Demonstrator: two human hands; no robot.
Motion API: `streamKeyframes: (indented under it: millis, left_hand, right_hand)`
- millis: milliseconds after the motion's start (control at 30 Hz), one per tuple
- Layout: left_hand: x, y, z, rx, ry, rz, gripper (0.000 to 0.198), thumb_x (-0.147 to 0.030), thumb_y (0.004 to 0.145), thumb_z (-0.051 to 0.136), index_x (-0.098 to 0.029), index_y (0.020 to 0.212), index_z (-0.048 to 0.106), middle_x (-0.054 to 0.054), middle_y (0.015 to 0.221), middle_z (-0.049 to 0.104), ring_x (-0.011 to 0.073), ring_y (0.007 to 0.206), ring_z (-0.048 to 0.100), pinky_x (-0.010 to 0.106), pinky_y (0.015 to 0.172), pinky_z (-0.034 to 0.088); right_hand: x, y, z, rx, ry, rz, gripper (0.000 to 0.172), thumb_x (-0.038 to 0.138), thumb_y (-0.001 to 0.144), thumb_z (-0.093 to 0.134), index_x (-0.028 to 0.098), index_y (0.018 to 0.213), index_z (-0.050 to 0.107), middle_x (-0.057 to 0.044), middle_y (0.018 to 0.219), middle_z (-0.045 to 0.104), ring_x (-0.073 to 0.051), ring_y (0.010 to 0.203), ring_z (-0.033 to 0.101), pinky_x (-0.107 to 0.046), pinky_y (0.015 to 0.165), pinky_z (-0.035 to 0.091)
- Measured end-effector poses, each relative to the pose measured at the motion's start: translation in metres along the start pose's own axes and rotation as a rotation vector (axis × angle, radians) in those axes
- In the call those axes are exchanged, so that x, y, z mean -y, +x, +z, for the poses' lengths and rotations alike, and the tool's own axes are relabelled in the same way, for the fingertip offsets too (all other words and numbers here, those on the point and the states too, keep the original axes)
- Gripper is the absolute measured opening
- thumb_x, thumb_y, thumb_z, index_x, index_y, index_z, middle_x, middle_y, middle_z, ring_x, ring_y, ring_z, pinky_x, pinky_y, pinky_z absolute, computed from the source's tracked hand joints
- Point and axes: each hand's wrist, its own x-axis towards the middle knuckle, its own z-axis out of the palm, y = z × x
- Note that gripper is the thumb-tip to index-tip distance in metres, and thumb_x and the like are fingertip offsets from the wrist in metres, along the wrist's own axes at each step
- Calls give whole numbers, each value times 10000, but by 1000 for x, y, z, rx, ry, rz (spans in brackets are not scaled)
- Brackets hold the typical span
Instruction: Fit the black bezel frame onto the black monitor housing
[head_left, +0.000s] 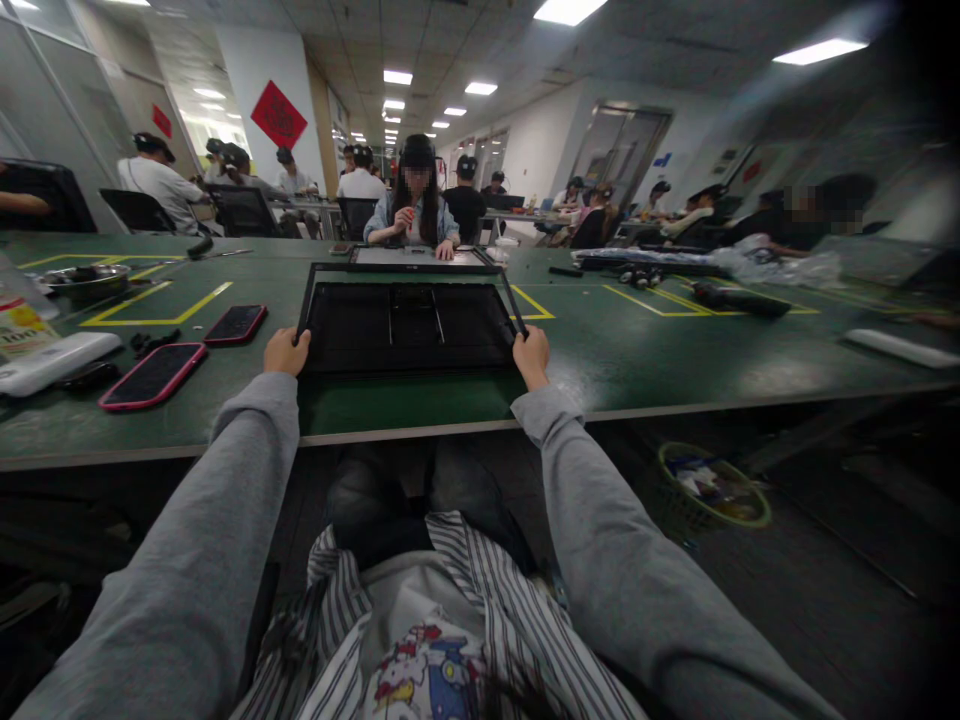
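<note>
A thin black rectangular frame [442, 268], which looks like a screen bezel, is gripped at its two sides. My left hand [286, 352] is closed around its left side near the lower corner. On the opposite side my right hand [532, 356] is closed round the frame's right edge. Through the frame's opening shows a black back panel [345, 318] with two upright metal strips near its middle. Whether the frame touches this panel I cannot tell.
Left on the green table [600, 370] lie two red-cased phones [154, 377], a white power bank [56, 362] and a metal bowl [90, 279]. A person [412, 205] sits opposite. A dark power tool [739, 298] lies right; a waste basket [712, 487] stands below.
</note>
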Motion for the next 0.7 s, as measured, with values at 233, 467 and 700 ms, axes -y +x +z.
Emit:
streamKeyframes:
  millis: [233,467,700]
  left_hand:
    - [1,0,0,10,-10,-12,424,-446,945,437,-199,1166,702,149,1138,666,290,1050,606,402,933,461]
    - [-2,-2,-3,37,12,-14,437,-447,954,418,-194,1172,700,158,1154,662,297,1083,607,401,939,457]
    - [-1,-1,-3,58,28,-22,476,-452,965,400,-171,1224,682,174,1214,653,305,1113,603,398,940,451]
  right_hand:
    - [1,1,0,12,-17,13,395,204,920,450,100,1230,672,-200,1201,660,-294,1122,587,-426,993,439]
    - [1,1,1,18,-28,8,390,199,929,440,101,1230,668,-196,1210,659,-294,1124,588,-426,1002,432]
    - [1,0,-1,19,-25,22,373,193,929,462,106,1223,674,-196,1210,660,-295,1132,593,-427,1004,439]
